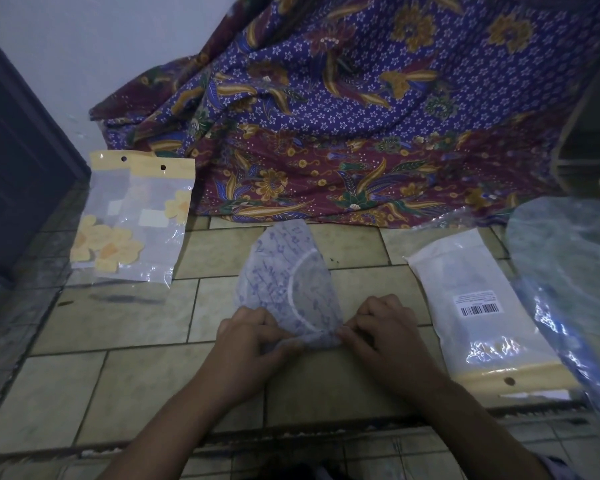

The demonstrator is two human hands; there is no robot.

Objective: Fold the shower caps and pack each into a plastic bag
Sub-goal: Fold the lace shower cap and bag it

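Now | shower cap: near corners pinched | left hand | right hand

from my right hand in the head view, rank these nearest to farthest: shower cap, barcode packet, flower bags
1. shower cap: centre, pinched by the right hand.
2. barcode packet: just to that hand's right, on the floor.
3. flower bags: far left, beyond the left hand.

Left hand and right hand — forearms converging — pinch the shower cap with curled fingers.
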